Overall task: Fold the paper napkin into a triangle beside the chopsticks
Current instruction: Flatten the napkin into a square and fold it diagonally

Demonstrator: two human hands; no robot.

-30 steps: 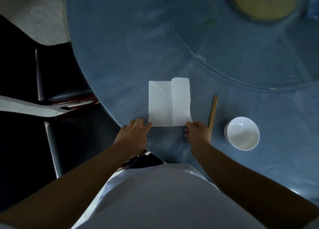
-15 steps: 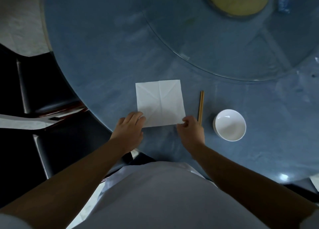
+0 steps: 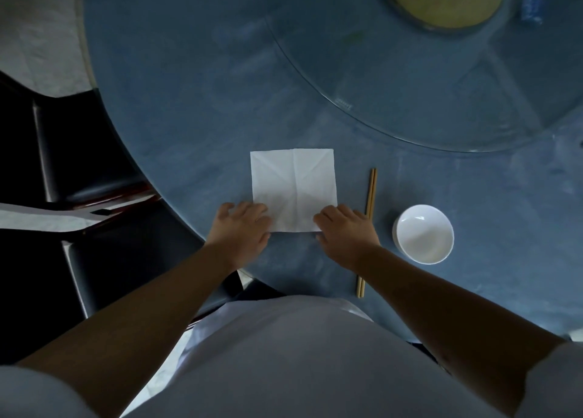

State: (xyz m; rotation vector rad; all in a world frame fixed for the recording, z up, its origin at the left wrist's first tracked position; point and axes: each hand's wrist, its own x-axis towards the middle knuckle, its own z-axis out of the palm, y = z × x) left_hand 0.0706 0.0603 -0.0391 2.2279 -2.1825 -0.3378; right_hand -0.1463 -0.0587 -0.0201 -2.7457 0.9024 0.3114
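**A:** Start close in. Why are your hands set where they are?

**B:** Your left hand [image 3: 241, 228] lies flat and spread, fingers loose, pressing the near left corner of the square white paper napkin [image 3: 294, 187]. Your right hand [image 3: 345, 231] is half curled over the near right corner; whether it pinches the paper or only rests on it, I cannot tell. Pinning both near corners likely keeps the thin sheet from sliding while you choose a corner to lift.

**A:** And where is the napkin?

**B:** Opened flat and creased on the round blue-grey table [image 3: 189, 118], just left of the pair of slim wooden chopsticks [image 3: 367, 228], not touching them. No triangle yet.

**A:** What room do you have?

**B:** The table's curved edge runs close beneath your left wrist, so don't drag the paper toward you. The small round white bowl [image 3: 424, 233] sits beyond the chopsticks. Farther out, bare table lies before the rim of the clear glass turntable [image 3: 410, 86], so fold diagonally away from you.
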